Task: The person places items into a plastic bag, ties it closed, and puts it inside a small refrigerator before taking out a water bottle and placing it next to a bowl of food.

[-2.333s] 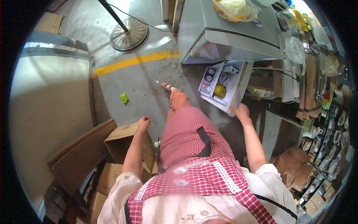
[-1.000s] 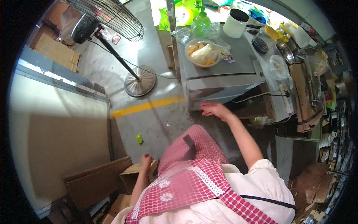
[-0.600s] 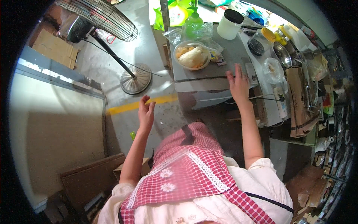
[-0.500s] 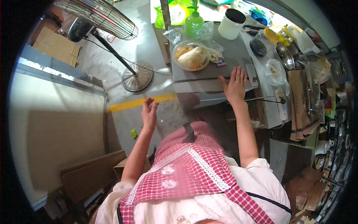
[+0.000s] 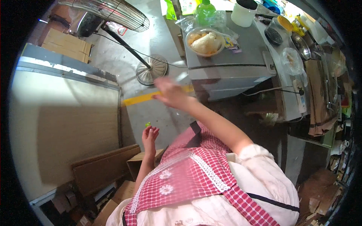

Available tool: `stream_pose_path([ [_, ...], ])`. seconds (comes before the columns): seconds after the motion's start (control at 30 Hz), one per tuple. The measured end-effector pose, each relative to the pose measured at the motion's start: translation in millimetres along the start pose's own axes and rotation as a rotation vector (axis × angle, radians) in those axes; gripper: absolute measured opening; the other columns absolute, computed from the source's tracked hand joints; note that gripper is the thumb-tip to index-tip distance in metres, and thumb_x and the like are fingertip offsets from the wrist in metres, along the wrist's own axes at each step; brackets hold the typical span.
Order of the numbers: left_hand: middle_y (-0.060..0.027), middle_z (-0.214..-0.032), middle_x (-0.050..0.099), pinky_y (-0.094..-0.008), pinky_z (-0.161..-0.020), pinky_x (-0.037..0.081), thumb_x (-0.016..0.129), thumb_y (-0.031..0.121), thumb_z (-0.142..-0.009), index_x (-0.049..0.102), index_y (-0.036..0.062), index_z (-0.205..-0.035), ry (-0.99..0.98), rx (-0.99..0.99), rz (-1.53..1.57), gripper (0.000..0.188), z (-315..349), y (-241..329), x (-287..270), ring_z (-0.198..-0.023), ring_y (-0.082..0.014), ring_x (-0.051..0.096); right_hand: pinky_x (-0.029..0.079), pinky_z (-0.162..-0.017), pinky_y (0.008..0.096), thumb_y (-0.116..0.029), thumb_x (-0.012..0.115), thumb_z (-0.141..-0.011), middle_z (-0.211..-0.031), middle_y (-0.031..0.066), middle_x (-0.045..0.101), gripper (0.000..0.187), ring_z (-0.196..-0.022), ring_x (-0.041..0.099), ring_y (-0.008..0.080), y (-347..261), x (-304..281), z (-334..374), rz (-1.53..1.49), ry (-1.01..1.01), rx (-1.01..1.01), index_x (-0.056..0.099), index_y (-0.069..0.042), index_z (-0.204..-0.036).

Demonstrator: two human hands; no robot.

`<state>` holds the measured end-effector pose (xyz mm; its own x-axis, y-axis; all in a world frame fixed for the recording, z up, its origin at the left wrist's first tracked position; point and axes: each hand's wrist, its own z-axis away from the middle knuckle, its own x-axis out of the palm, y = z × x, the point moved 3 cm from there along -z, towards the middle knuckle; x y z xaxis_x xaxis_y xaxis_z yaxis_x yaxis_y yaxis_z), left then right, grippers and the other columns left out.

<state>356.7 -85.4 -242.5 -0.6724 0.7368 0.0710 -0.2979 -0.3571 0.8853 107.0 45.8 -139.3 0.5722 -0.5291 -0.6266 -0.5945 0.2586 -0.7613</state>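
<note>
My right hand (image 5: 172, 94) is stretched across in front of my body toward the left, over the floor near the yellow line. It is smeared by motion, but the thumb stands apart from the fingers and nothing shows in it. Lower and to the left, my left hand (image 5: 150, 137) hangs in the air with loosely bent fingers and no visible object. A small green scrap (image 5: 148, 124) on the floor appears just beyond its fingertips. On the grey-topped cabinet (image 5: 241, 60) a clear round bowl (image 5: 204, 42) of pale food stands away from both hands.
A standing fan (image 5: 151, 69) is at the far left, its cord running toward the cabinet. Beside the bowl are a green pump bottle (image 5: 205, 13) and a white jar (image 5: 243, 14). A large pale panel (image 5: 68, 113) and flattened cardboard (image 5: 102, 165) flank my left side.
My right hand has left the cabinet top and swung left across my body. My left hand has lowered, its fingers more bent. The view has shifted, so the surroundings sit further right.
</note>
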Motion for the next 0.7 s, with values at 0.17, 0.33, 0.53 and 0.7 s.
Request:
stream_pose_path([
  [0.17,-0.0108,-0.117,0.063,-0.0332,-0.092,0.050,0.061,0.017,-0.096,0.055,0.0007,-0.125,0.038,-0.028,-0.409,0.035,7,-30,-81,-0.105,-0.0214,0.064,0.037,-0.103,0.0549,-0.045,0.067,-0.082,-0.107,0.0109,0.067,0.045,-0.107,0.062,0.0326,-19,128,-41,0.931,0.017,-0.422,0.066,-0.010,-0.112],
  [0.33,-0.0129,-0.117,0.064,-0.0338,-0.090,0.050,0.063,0.009,-0.087,0.058,0.0030,-0.127,0.045,0.118,-0.798,0.041,0,-57,-134,-0.107,-0.0222,0.062,0.035,-0.103,0.0462,-0.023,0.067,-0.072,-0.090,0.0032,0.069,0.025,-0.107,0.061,0.0232,-23,128,-49,0.670,-0.134,-0.144,0.074,-0.018,-0.096],
  [0.53,-0.0192,-0.113,0.057,-0.0401,-0.089,0.049,0.073,0.016,-0.072,0.058,0.0030,-0.125,0.138,0.019,-1.166,0.057,-30,-92,-138,-0.098,-0.0333,0.060,0.003,-0.118,0.0635,-0.020,0.064,-0.078,-0.154,0.0247,0.031,0.061,-0.147,0.020,0.0417,-37,96,-5,0.645,-0.087,-0.187,0.052,-0.010,-0.138],
  [0.7,-0.0184,-0.116,0.060,-0.0413,-0.090,0.049,0.075,0.020,-0.073,0.061,0.0040,-0.124,-0.063,0.059,-1.057,0.055,-85,-110,-119,-0.101,-0.0321,0.062,0.017,-0.115,0.0636,-0.015,0.065,-0.072,-0.156,0.0290,0.023,0.071,-0.143,0.025,0.0460,-16,53,52,0.407,-0.188,-0.091,0.048,-0.009,-0.140],
])
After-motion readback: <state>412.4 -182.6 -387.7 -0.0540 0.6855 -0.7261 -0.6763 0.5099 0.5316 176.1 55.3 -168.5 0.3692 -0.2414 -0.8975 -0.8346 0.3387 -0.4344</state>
